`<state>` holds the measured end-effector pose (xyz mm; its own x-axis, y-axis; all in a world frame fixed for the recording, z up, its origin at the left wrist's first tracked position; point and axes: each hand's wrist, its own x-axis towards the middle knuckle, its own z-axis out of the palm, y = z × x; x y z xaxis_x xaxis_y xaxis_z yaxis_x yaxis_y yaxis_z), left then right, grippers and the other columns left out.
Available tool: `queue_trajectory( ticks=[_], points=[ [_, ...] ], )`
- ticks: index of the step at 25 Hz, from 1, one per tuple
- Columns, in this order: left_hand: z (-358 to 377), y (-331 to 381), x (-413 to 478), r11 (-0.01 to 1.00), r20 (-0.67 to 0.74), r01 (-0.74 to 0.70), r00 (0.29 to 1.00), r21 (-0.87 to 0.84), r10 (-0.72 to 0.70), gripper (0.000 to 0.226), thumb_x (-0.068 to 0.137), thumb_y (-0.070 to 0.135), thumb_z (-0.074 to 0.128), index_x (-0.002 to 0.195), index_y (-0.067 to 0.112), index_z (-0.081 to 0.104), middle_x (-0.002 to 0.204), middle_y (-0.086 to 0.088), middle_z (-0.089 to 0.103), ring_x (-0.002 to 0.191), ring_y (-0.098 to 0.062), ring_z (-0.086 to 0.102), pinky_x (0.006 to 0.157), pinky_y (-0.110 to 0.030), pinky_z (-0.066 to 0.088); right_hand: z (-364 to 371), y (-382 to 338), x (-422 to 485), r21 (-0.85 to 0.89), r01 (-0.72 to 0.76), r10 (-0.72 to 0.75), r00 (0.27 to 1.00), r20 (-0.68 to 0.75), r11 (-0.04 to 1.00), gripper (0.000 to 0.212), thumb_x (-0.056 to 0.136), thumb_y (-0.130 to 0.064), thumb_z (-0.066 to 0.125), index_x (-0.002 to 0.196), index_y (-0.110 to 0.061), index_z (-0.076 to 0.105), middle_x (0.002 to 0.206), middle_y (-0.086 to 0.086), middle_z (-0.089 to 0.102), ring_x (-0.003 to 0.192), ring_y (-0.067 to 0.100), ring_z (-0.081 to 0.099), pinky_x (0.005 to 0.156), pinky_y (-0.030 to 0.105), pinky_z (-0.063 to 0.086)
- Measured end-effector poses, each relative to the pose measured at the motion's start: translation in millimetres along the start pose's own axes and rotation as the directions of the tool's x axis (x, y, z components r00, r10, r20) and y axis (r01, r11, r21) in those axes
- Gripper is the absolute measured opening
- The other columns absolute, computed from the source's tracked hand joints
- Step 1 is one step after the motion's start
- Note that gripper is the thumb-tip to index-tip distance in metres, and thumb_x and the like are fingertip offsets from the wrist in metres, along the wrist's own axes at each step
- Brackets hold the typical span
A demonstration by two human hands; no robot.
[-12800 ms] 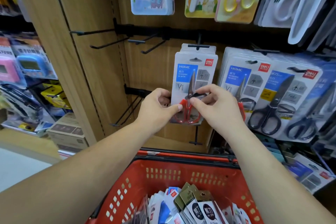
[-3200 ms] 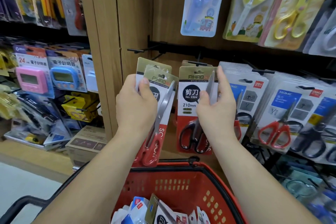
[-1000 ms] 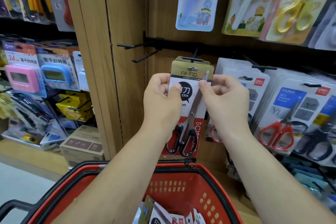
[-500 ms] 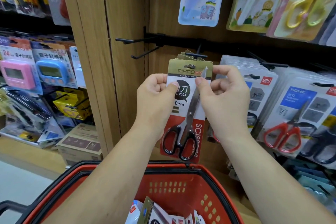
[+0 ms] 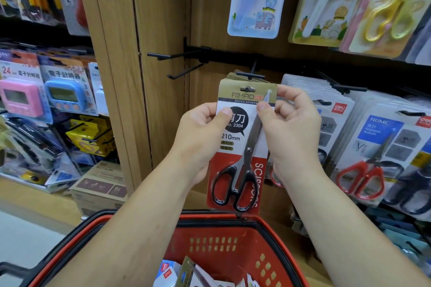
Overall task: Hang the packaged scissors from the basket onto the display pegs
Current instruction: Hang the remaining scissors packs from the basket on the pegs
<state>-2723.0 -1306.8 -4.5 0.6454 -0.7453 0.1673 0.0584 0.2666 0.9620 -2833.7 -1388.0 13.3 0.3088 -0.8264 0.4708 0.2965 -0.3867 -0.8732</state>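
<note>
One pack in the hands, or three, as it was a few seconds back?

One. Both hands are on a single black-handled scissors pack. The left hand pinches its left edge, thumb in front. The right hand pinches the top right corner. The red-handled packs the left hand carried then are gone from it.

Where does the pack sit against the peg?

Upright, with its hang hole just under the tip of the peg at 12 o'clock. The card tops of packs already hung there show behind it. It has barely shifted over the last second, so I judge the hole is being lined up and is not yet threaded. I cannot tell for certain.

And the counts?

Two hands and one held pack. One red basket at 6 o'clock, with several packs left in it, cut off by the frame edge. Two bare pegs at 10 o'clock. Plenty of hanging remains, I would say.
</note>
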Motion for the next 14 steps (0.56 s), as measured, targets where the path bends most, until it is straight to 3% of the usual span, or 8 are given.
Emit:
queue_trajectory(
  ticks=[3, 8, 14],
  points=[
    [-1.5, -1.5, 1.9, 0.999, 0.006, -0.012, 1.000, 0.048, 0.012, 0.020, 0.110, 0.025, 0.055, 0.117, 0.012, 0.069, 0.098, -0.007, 0.082, 0.092, -0.025, 0.080, 0.084, -0.050, 0.065, 2.2, 0.1, 0.5, 0.035, -0.053, 0.052, 0.998, 0.017, 0.998, 0.023, 0.100, -0.006, 0.067, 0.114, -0.021, 0.057, 0.101, -0.001, 0.080, 0.093, 0.009, 0.078, 0.067, 0.028, 0.064],
    [-0.4, 1.0, 1.3, 0.991, -0.011, -0.063, 0.998, 0.116, 0.065, 0.018, 0.109, 0.029, 0.057, 0.112, 0.015, 0.067, 0.096, -0.004, 0.082, 0.090, -0.022, 0.080, 0.081, -0.047, 0.066, 1.6, -3.0, 1.9, 0.017, -0.052, 0.052, 0.999, 0.014, 0.999, 0.027, 0.101, -0.008, 0.067, 0.121, -0.023, 0.056, 0.100, 0.002, 0.080, 0.091, 0.011, 0.078, 0.065, 0.026, 0.063],
    [1.9, -3.5, 2.8, 0.988, -0.116, -0.059, 0.990, 0.145, 0.076, 0.013, 0.104, 0.030, 0.065, 0.107, 0.019, 0.070, 0.093, 0.001, 0.081, 0.085, -0.014, 0.080, 0.071, -0.033, 0.066, 1.0, 5.2, 3.3, -0.181, -0.010, 0.003, 0.999, -0.039, 0.983, 0.044, 0.099, -0.021, 0.072, 0.140, -0.028, 0.056, 0.088, -0.002, 0.079, 0.084, 0.011, 0.078, 0.077, 0.044, 0.066]
  ],
)
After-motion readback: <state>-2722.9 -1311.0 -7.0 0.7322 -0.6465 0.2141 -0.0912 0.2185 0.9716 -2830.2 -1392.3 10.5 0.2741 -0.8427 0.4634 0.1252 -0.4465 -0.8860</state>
